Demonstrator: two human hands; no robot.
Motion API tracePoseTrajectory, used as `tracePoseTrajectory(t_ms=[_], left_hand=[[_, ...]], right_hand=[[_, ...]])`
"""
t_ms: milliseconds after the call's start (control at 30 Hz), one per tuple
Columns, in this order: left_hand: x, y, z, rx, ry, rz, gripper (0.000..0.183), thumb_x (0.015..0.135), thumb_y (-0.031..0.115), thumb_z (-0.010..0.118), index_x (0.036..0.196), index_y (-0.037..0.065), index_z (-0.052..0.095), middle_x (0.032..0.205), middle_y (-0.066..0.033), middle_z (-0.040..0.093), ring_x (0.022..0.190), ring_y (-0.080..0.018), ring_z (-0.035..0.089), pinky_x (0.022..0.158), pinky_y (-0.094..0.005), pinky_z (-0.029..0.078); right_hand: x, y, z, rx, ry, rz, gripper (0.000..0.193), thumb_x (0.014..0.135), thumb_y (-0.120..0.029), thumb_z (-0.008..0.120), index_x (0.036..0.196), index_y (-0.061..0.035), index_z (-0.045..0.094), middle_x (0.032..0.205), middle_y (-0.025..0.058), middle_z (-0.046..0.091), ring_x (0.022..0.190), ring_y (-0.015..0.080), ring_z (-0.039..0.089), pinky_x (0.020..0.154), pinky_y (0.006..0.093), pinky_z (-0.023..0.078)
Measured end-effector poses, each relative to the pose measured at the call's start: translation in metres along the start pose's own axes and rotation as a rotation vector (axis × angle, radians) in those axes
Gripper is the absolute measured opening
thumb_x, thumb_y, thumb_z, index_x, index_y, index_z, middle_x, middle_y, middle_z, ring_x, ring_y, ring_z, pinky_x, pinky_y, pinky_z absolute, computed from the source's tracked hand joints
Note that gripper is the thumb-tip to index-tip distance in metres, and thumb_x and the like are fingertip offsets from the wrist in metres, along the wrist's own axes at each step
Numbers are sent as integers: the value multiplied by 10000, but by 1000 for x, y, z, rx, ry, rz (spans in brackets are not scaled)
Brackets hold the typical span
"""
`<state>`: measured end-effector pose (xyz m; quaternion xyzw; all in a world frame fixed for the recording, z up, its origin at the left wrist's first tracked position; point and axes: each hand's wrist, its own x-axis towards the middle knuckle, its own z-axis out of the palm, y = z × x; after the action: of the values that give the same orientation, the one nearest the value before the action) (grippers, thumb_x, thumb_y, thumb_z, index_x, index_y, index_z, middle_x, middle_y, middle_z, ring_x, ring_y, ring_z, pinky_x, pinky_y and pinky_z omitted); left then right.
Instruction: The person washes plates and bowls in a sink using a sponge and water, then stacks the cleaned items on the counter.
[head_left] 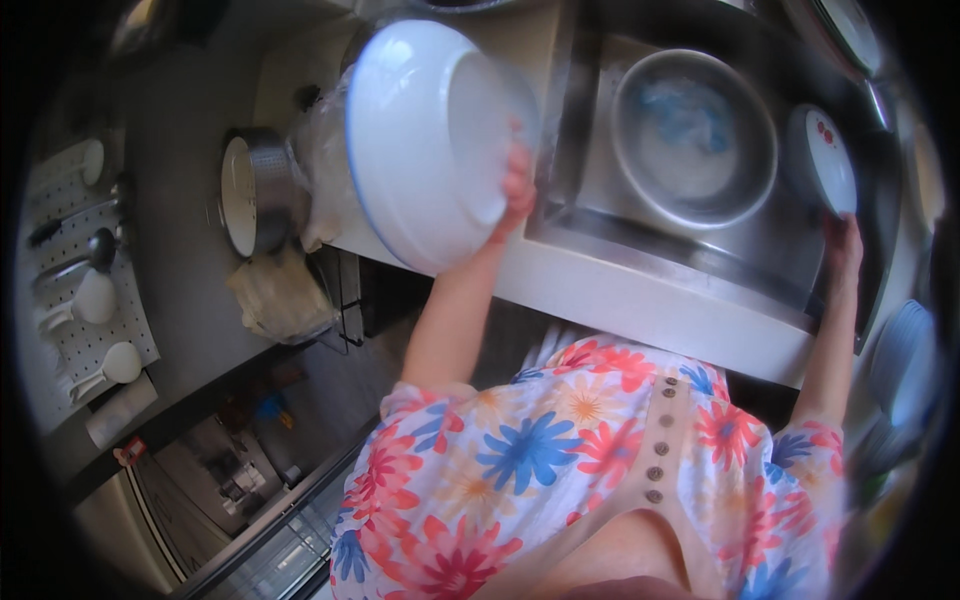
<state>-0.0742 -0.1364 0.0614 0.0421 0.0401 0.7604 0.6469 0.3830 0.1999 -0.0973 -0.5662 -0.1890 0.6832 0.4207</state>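
Observation:
A large white bowl with a thin blue rim (410,130) is tipped on its side at the left edge of the sink, its underside turned toward me. My left hand (517,188) grips it, with fingers curled against the base; part of that grip is blurred. Over the right side of the sink, my right hand (845,240) holds a small white plate with a red pattern (830,160) by its lower edge. Between the two hands, a round steel basin (630,190) stands in the sink, with cloudy liquid and something blue (690,115) inside.
The sink's front ledge (640,285) runs before my body. Left are a pot (240,195), crumpled clear plastic (325,165) and a bag (280,295). Ladles and spoons hang on a pegboard (130,290). Stacked bluish dishes (905,360) stand at right.

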Motion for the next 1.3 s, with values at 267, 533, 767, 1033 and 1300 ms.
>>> tracePoseTrajectory(t_ms=[267, 533, 767, 1033, 1300], left_hand=[[15, -16, 4, -24, -83, -139, 616, 760, 394, 514, 1132, -59, 326, 852, -199, 506, 663, -229, 568, 554, -269, 444], [41, -35, 8, 526, 518, 5, 306, 821, 115, 444, 1073, -57, 421, 961, -172, 541, 847, -255, 558, 741, -341, 469], [93, -89, -52, 868, 732, -108, 275, 712, 33, 498, 957, -92, 502, 877, -130, 560, 740, -196, 546, 658, -293, 438], [114, -102, -85, 1039, 861, -236, 323, 722, 22, 476, 1025, -76, 429, 909, -160, 528, 739, -228, 560, 572, -337, 481], [108, -108, -47, 1720, 572, -248, 496, 743, 154, 539, 1178, 16, 346, 1067, -165, 485, 902, -279, 531, 696, -372, 464]], right_hand=[[-19, -1, 11, -11, -64, -51, 236, 685, 18, 536, 910, 69, 487, 897, 134, 534, 861, 271, 544, 808, 373, 465], [-30, 5, 34, -197, 110, -70, 161, 703, -8, 524, 843, 64, 490, 805, 147, 550, 724, 270, 580, 672, 373, 515], [-24, 16, 45, -169, 112, -41, 140, 704, -6, 518, 817, 69, 480, 791, 148, 543, 730, 275, 580, 651, 375, 516], [-114, 5, 100, -696, 28, 242, 436, 772, -356, 554, 964, 25, 463, 779, 146, 574, 653, 211, 604, 481, 284, 504], [-158, 41, 204, -648, -364, 247, 412, 735, -117, 550, 1092, 34, 410, 920, 135, 528, 758, 218, 577, 603, 317, 519]])
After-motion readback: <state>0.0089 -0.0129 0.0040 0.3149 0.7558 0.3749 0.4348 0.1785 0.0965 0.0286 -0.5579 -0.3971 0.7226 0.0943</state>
